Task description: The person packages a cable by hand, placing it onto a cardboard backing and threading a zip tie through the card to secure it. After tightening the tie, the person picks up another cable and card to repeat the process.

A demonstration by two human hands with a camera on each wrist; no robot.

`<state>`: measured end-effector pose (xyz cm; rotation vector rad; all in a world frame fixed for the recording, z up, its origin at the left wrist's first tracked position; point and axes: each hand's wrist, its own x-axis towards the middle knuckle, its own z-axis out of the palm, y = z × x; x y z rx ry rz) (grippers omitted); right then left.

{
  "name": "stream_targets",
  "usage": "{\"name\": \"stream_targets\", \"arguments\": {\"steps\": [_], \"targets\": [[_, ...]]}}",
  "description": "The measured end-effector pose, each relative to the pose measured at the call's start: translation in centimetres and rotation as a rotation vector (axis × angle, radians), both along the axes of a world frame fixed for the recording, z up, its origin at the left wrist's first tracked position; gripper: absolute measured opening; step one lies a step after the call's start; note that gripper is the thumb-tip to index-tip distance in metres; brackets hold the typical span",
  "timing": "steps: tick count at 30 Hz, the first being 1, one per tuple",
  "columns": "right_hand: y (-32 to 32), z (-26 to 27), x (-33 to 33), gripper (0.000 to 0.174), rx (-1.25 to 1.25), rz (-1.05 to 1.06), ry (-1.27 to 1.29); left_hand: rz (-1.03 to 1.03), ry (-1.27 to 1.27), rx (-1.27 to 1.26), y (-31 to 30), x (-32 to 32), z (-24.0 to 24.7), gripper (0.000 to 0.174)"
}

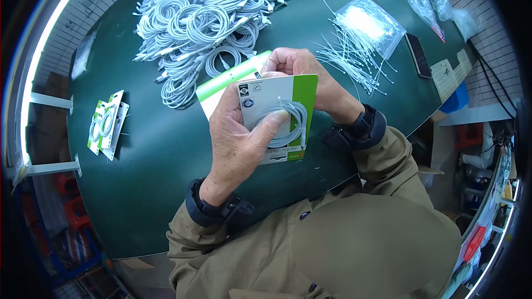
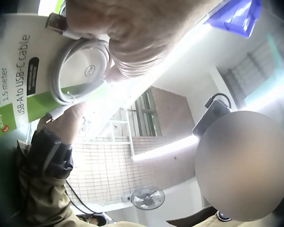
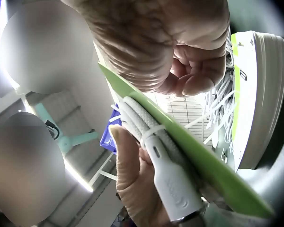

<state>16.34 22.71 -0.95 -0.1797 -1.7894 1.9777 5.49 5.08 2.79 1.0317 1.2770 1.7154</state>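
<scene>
My left hand (image 1: 235, 138) grips a white and green cable card (image 1: 269, 89), its thumb pressing a coiled white USB cable (image 1: 300, 119) against the face. Print on the card (image 2: 19, 71) in the left wrist view reads "USB-A to USB-C cable". A tie wraps the coil near the large plug (image 3: 177, 191) in the right wrist view. Beside the card's upper edge is my right hand (image 1: 302, 69). Its fingers (image 3: 199, 85) are curled in the right wrist view, close behind the card; I cannot tell whether they pinch anything.
A stack of green and white cards (image 1: 213, 89) lies behind the held card. Beyond it rises a heap of coiled cables (image 1: 205, 22). Loose white cable ties (image 1: 354, 61) and a clear bag (image 1: 388, 27) lie right, near a phone (image 1: 418, 55). Carded cables (image 1: 105, 124) lie left.
</scene>
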Motion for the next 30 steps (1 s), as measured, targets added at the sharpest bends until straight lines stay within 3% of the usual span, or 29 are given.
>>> {"name": "stream_targets", "arguments": {"steps": [5, 12, 16, 20, 24, 25, 28, 30], "targets": [[-0.4, 0.3, -0.1, 0.015, 0.118, -0.137, -0.042, 0.057, 0.026, -0.031, -0.4, -0.2, 0.0, 0.035], [0.6, 1.2, 0.5, 0.019, -0.241, -0.084, 0.139, 0.062, -0.082, 0.035, 0.2, -0.5, -1.1, 0.032], [0.3, 1.9, 0.6, 0.027, -0.027, -0.249, 0.029, 0.106, -0.207, -0.006, 0.7, -1.6, -0.6, 0.033], [-0.8, 3.1, 0.8, 0.040, 0.069, -0.057, -0.119, 0.209, -0.168, 0.021, 1.1, -2.9, -0.5, 0.043], [-3.3, 1.7, 0.0, 0.043, 0.275, -0.024, -0.127, 0.290, -0.131, 0.049, 1.2, -3.2, -0.4, 0.057], [-3.8, 1.9, -0.1, 0.041, 0.314, -0.095, -0.149, 0.295, -0.130, 0.056, 1.2, -3.1, -0.3, 0.061], [-3.1, 1.6, -0.1, 0.040, 0.301, -0.157, -0.150, 0.411, 0.066, 0.127, 1.4, -2.9, -0.4, 0.071], [-3.2, 1.9, -0.2, 0.041, 0.147, -0.174, -0.105, 0.565, 0.565, 0.111, 0.6, -3.1, -0.2, 0.065]]}}
